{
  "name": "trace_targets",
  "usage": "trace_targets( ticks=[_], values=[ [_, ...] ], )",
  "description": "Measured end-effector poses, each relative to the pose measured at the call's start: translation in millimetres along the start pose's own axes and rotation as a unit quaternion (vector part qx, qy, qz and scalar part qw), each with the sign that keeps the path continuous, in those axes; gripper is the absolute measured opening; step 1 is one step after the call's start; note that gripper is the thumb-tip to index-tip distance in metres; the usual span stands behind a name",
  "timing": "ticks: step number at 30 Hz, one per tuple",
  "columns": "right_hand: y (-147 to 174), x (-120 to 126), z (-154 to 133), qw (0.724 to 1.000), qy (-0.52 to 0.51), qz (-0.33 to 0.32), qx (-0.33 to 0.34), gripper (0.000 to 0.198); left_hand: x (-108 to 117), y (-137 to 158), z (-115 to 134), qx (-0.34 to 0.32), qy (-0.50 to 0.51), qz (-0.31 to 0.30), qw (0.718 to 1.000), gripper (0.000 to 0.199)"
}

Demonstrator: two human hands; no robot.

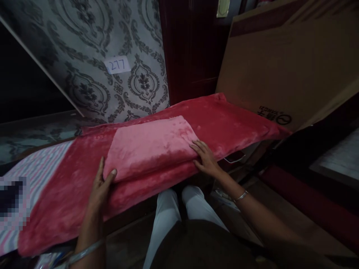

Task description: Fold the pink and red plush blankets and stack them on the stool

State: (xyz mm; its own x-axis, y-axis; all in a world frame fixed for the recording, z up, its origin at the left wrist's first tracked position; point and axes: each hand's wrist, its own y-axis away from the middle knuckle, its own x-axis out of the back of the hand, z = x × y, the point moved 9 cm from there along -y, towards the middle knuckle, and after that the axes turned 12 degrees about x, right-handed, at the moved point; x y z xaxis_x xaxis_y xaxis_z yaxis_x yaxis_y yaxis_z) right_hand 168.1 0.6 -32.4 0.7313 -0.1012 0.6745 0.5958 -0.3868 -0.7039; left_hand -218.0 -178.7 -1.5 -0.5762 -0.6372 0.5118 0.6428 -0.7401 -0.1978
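A pink plush cloth [148, 144], folded into a neat rectangle, lies on a larger red plush blanket [221, 123] spread over a long surface. At the bundle's left end is my left hand [100, 185], thumb and fingers apart, touching its near left corner. My right hand [206, 158] rests at the right end with its fingers spread over the edge. Both palms are turned toward the folded cloth, one on each side. The underside of the bundle is hidden.
A striped cloth [42, 164] lies to the left. Behind stand a patterned wall [117, 33] with a paper label [117, 65] reading 277 and a dark red door [193, 48]. A large cardboard box [280, 63] leans at the right. My knees [168, 205] are close to the near edge.
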Motion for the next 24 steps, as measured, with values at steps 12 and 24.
trace_targets(
  ticks=[12, 24],
  values=[
    [-16, -11, 4, 0.995, 0.058, -0.074, 0.02, 0.075, 0, 12, 12, -0.137, -0.209, -0.008, 0.968, 0.059],
    [-119, 110, 3, 0.992, 0.025, 0.12, -0.011, 0.047, 73, -23, 140, -0.214, -0.034, 0.088, 0.972, 0.035]
  ],
)
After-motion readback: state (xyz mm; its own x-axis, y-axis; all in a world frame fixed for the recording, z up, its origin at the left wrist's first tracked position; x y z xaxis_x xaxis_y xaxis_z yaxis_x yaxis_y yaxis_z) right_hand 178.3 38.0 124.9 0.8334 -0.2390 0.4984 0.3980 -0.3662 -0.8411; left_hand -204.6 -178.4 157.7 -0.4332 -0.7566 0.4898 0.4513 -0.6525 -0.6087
